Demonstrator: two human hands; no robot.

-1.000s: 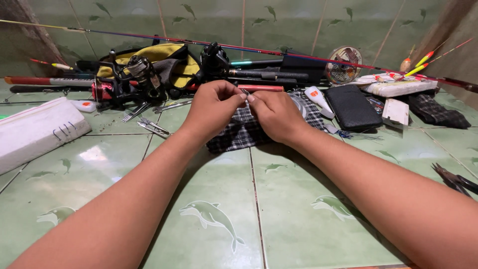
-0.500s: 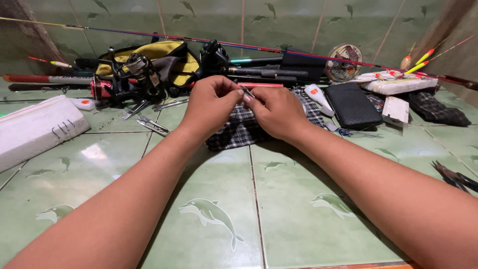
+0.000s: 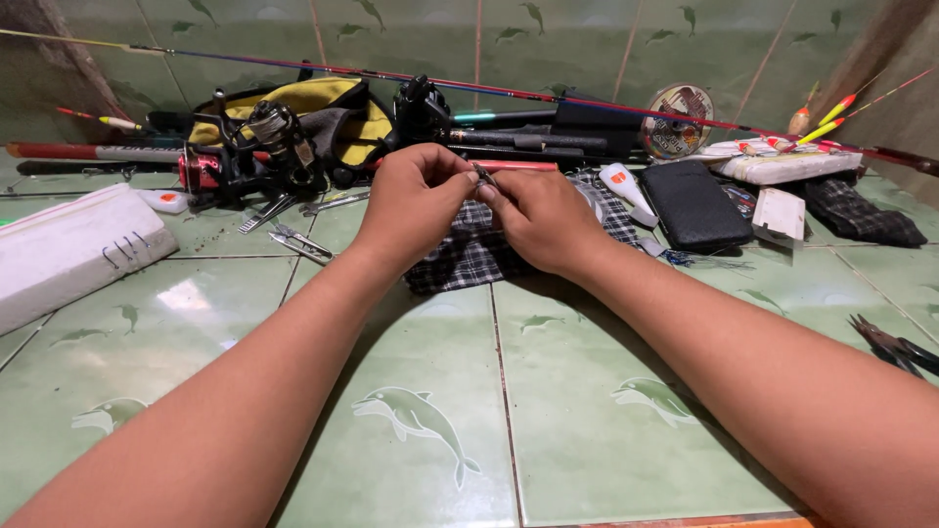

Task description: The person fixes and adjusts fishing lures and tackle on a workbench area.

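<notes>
Both forearms reach over the green tiled floor (image 3: 430, 420), where the left hand (image 3: 416, 200) and the right hand (image 3: 543, 220) meet fingertip to fingertip, together pinching a small dark metal piece (image 3: 482, 177) too small to identify. Directly beneath the hands lies a checked cloth (image 3: 469, 256). Beyond, along the floor's far edge, lie a black pouch (image 3: 694, 207), a fishing reel (image 3: 279, 132), a yellow bag (image 3: 313, 103) and a long rod (image 3: 606, 105).
</notes>
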